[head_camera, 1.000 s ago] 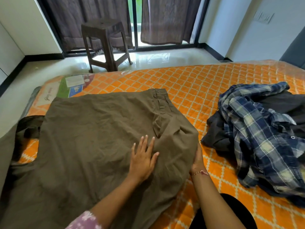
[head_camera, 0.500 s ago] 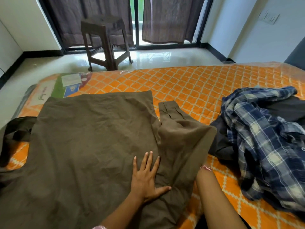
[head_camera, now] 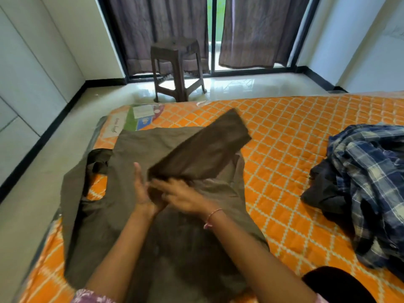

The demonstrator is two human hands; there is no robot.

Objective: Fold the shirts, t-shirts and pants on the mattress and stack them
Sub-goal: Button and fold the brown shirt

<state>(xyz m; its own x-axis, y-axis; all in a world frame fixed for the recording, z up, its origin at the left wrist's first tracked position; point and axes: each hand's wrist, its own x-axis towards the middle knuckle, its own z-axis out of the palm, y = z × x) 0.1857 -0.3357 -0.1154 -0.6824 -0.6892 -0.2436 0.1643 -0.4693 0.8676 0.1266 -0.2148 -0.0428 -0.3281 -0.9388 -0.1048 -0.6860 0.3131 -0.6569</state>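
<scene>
An olive-brown shirt (head_camera: 122, 158) lies spread over the left part of the orange quilted mattress (head_camera: 284, 149). Its right sleeve (head_camera: 203, 154) is raised off the cloth and slants up to the right. My left hand (head_camera: 141, 189) stands edge-on against the shirt's middle with straight fingers. My right hand (head_camera: 177, 193), blurred, meets it and pinches the sleeve's near end. A blue plaid shirt (head_camera: 371, 171) lies crumpled on a dark garment (head_camera: 323, 191) at the right.
A dark plastic stool (head_camera: 177, 62) stands on the tiled floor beyond the mattress, before curtained glass doors. The mattress's left edge runs along the floor, and the shirt's left sleeve (head_camera: 98, 162) hangs near it. My dark-clad knee (head_camera: 334, 285) is at the bottom right.
My right hand came out from under the shirt's right side and swung the sleeve up and leftward. My left hand turned from flat on the cloth to edge-on.
</scene>
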